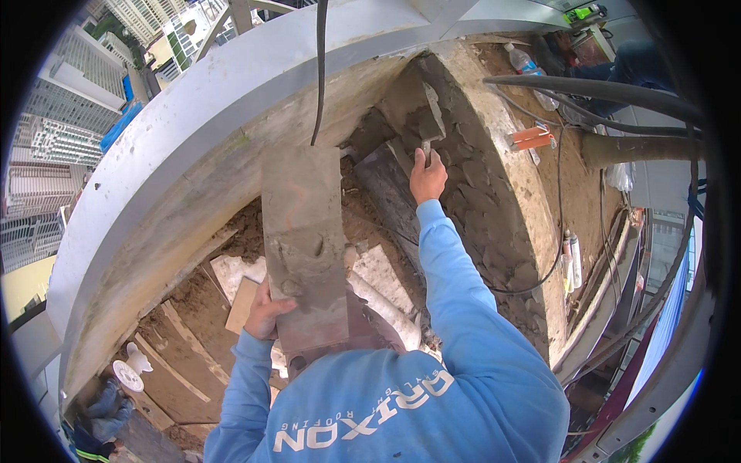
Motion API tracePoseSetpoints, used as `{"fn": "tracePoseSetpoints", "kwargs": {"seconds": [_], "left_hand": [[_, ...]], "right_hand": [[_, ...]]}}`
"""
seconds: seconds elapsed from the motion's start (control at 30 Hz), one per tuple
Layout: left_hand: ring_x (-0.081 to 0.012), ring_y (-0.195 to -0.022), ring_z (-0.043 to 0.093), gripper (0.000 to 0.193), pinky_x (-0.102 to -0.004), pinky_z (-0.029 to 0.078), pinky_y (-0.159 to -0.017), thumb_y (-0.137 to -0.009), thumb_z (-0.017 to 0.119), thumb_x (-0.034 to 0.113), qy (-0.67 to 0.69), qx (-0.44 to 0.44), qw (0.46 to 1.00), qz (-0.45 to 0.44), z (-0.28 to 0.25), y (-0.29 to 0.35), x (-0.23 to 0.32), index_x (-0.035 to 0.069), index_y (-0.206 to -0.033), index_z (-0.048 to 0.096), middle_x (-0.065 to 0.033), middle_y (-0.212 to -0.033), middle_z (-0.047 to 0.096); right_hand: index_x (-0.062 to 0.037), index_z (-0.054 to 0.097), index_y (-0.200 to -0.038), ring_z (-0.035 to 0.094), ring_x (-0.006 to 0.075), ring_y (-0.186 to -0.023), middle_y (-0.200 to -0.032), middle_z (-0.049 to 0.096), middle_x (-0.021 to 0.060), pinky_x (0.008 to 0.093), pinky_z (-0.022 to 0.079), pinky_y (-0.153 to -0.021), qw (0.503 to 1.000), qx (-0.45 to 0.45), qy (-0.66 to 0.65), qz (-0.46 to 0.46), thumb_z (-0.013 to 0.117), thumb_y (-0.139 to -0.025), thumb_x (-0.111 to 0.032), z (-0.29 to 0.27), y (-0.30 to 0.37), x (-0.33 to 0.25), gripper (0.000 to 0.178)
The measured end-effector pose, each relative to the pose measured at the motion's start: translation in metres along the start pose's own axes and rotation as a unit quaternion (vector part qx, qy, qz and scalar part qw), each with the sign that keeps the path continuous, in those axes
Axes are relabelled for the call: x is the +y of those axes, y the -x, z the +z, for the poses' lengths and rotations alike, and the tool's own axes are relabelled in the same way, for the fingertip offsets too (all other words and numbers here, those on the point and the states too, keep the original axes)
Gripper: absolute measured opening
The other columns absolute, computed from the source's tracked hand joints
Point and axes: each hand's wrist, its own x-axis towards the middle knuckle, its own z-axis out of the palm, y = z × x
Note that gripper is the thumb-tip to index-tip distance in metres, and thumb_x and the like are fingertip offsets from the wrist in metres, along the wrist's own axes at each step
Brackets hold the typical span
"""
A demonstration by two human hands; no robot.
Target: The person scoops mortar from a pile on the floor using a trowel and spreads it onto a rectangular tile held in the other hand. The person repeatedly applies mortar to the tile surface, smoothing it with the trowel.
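Observation:
My right hand (428, 177) is closed round the handle of a trowel (433, 116). Its blade, smeared with grey, lies at the wet mortar coat (478, 185) on the low wall, near the inner corner; whether it touches cannot be told. At the lower middle my left hand (266, 312) grips the left edge of a long flat board (302, 193), thumb on top. Grey mortar (309, 258) coats much of the board, thickest around its middle. Both my forearms wear light blue sleeves.
A pale curved parapet (201, 108) rises at left, with tall buildings beyond. A black cable (320, 69) hangs before me. Wood strips (193, 339) and rubble lie on the brown ground. Right of the wall are a plastic bottle (521, 60), an orange tool (532, 138) and cables.

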Motion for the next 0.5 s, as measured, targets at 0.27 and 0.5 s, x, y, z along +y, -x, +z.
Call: {"fn": "tracePoseSetpoints", "kwargs": {"seconds": [0.27, 0.5], "left_hand": [[-0.0262, -0.121, 0.059, 0.083, -0.0387, 0.048, -0.103, -0.073, 0.07, 0.0, -0.005, 0.01, 1.0, 0.009, 0.007, 0.001, 0.0, 0.001, -0.148, 0.037, -0.0136, -0.135, 0.057], [-0.0292, -0.119, 0.06, 0.083, -0.041, 0.05, -0.102, -0.072, 0.07, 0.002, 0.019, 0.017, 1.0, -0.001, 0.009, 0.003, -0.015, 0.001, -0.149, 0.036, -0.0153, -0.135, 0.057]], "right_hand": [[0.005, 0.066, -0.101, 0.062, 0.0352, -0.082, -0.088, 0.067, 0.0206, 0.0438, 0.049, -0.074, 0.979, -0.13, -0.121, 0.097, 0.06, -0.096, -0.031, 0.031, -0.049, -0.001, 0.036], [0.0032, 0.063, -0.098, 0.054, 0.0127, -0.058, -0.08, 0.06, 0.0073, 0.0299, 0.044, -0.047, 0.886, -0.192, -0.319, 0.276, 0.061, -0.1, -0.035, -0.013, -0.037, 0.014, 0.038]]}}
